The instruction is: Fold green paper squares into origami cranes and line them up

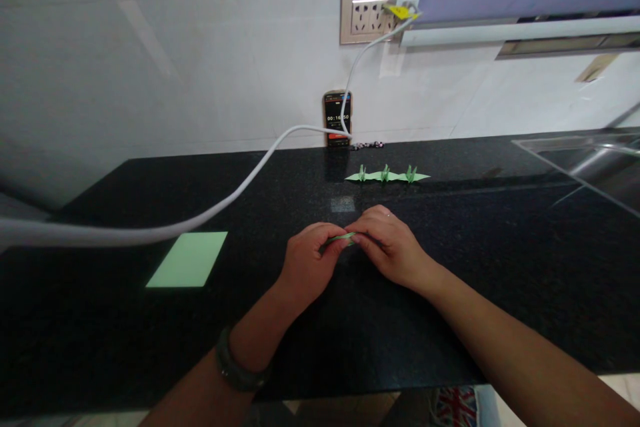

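A small folded piece of green paper (345, 238) is pinched between my two hands, just above the black counter. My left hand (313, 260) grips its left part with thumb and fingers. From the other side, my right hand (393, 247) closes on its right end, fingertips meeting those of the left. Most of the paper is hidden by the fingers, so its exact folded shape cannot be made out. Beyond the hands stand three folded green paper cranes (385, 174) in a row. To the left lies a flat green sheet of paper (189, 260).
A phone (338, 118) showing a timer leans on the wall behind the counter (150, 193). Its white cable (250, 180) crosses the left side, near the camera, and a cable rises to the wall socket (370, 17). A sink (595, 163) is at the right.
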